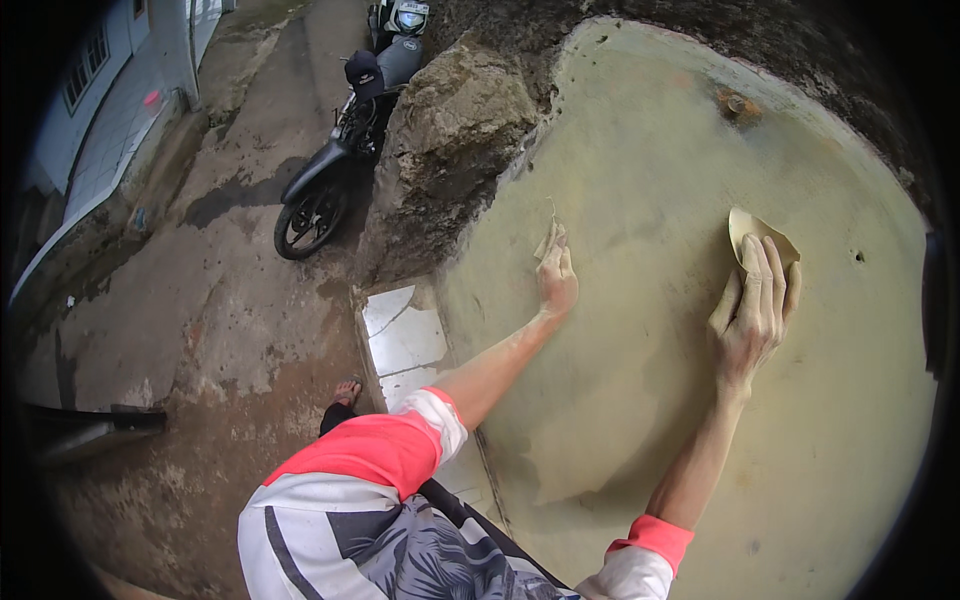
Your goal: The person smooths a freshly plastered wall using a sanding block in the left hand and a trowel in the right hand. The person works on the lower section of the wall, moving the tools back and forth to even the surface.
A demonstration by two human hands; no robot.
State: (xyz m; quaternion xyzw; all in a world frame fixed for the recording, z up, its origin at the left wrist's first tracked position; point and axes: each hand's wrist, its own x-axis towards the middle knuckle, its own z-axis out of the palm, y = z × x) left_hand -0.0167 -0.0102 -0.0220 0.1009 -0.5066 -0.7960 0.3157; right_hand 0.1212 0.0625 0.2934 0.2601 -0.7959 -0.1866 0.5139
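Observation:
Both of my hands are on a broad pale yellow-green, smooth slab point(650, 150) dusted in places. My right hand point(752, 315) grips a curved, thin cream sheet point(750, 224) against the surface, fingers bent over it. My left hand point(555, 280), farther left, has its fingers together at the surface around a small, thin pale piece too unclear to name. A rusty round fitting point(737, 106) and a small dark hole point(858, 256) show in the slab.
A rough rock point(450, 140) borders the slab's left edge. Beside it a parked motorbike point(315, 190) with a dark cap point(362, 75) stands on a concrete path point(190, 320). Cracked white tiles point(405, 335) lie along the lower left edge; a tiled porch point(125, 150) is at upper left.

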